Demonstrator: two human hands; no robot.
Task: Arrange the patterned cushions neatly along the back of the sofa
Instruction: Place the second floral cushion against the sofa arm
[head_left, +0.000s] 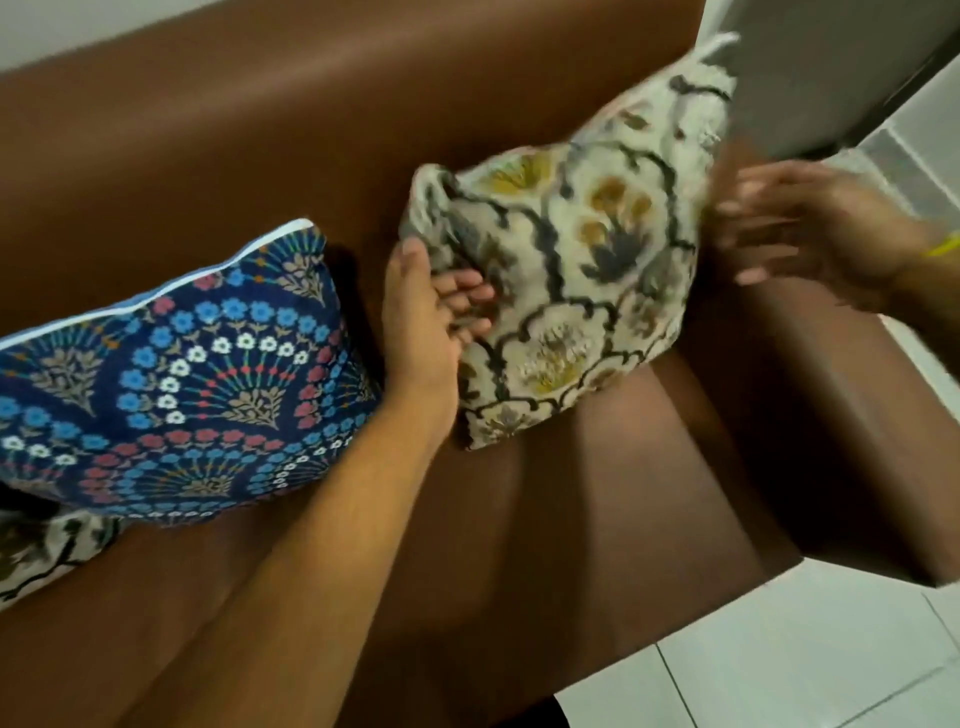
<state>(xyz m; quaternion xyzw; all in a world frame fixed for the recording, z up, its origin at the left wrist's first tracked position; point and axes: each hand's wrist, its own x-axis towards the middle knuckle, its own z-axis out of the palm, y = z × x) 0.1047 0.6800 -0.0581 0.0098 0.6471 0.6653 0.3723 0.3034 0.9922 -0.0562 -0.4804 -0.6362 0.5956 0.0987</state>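
A cream cushion (576, 270) with black, yellow and grey floral patterning leans against the back of the brown sofa (260, 135) near its right end. My left hand (431, 317) grips the cushion's left edge, fingers dug into the fabric. My right hand (810, 234) is blurred, fingers spread, just right of the cushion and apart from it. A navy cushion (171, 384) with blue, red and white flowers leans against the sofa back on the left. A second cream patterned cushion (36, 551) pokes out below the navy one at the lower left.
The sofa's right armrest (810, 447) runs along the right side. White floor tiles (779, 660) lie at the lower right. A grey panel (810, 67) stands behind the sofa's right end. The brown seat (545, 519) lies in front of the cushions.
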